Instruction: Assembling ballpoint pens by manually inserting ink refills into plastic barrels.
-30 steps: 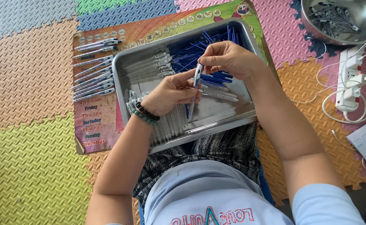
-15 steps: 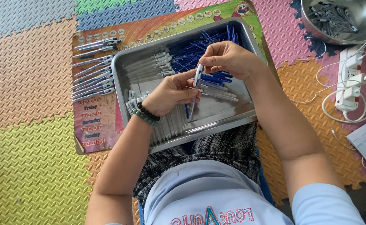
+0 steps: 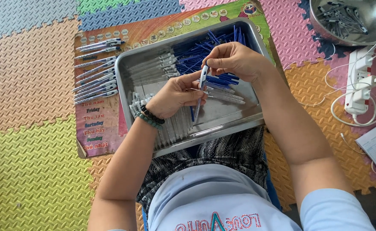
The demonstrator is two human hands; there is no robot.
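1. Pen (image 3: pixel 200 92): blue and white, held upright over the tray, roughly at its middle. Your left hand (image 3: pixel 175 95) clasps the barrel, fingers wrapped round it; your right hand (image 3: pixel 235 60) pinches the top end between thumb and fingertips. Both grips are closed on the pen.

2. Tray (image 3: pixel 222 122): steel, rectangular, resting on your lap and on the mat edge. It holds three lots:
- blue refills (image 3: pixel 196 53), a loose heap in the far part, just beyond your right hand
- clear barrels (image 3: pixel 175 126), a row along the near left side, partly under your left wrist
- a few clear parts (image 3: pixel 224 96) lying on the bare floor of the tray, just right of the pen

3. Finished pens (image 3: pixel 96 70): blue and white, laid side by side in a row on the printed mat (image 3: pixel 98 124), just left of the tray and apart from it.

4. Bracelets (image 3: pixel 150 117): one of dark beads, one of green beads, on your left wrist.

5. Bowl (image 3: pixel 374 25): steel, far right, with dark small parts inside; what they are is too small to tell.

6. Power strip (image 3: pixel 359 81): white, on the foam floor right of your right arm, with white cables (image 3: pixel 337 111) looped beside it
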